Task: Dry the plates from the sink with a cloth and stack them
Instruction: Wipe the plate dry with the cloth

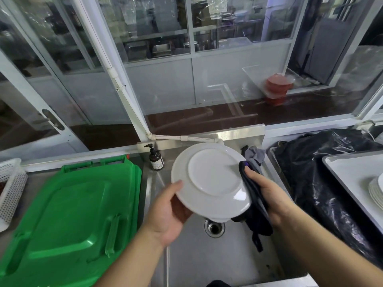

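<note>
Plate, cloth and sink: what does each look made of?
Plate: probably glazed ceramic; white, glossy, with a raised foot ring on the side facing the camera, though melamine can't be excluded. Cloth: soft dark fabric, matte, folding around the plate's edge under the right hand. Sink: likely stainless steel; grey brushed sheen, metal drain ring.

You see even, cool light with soft shadows. Reflections streak the glass panels [157, 27], and the green lid [70, 214] shines. Straight frames bow toward the edges.
</note>
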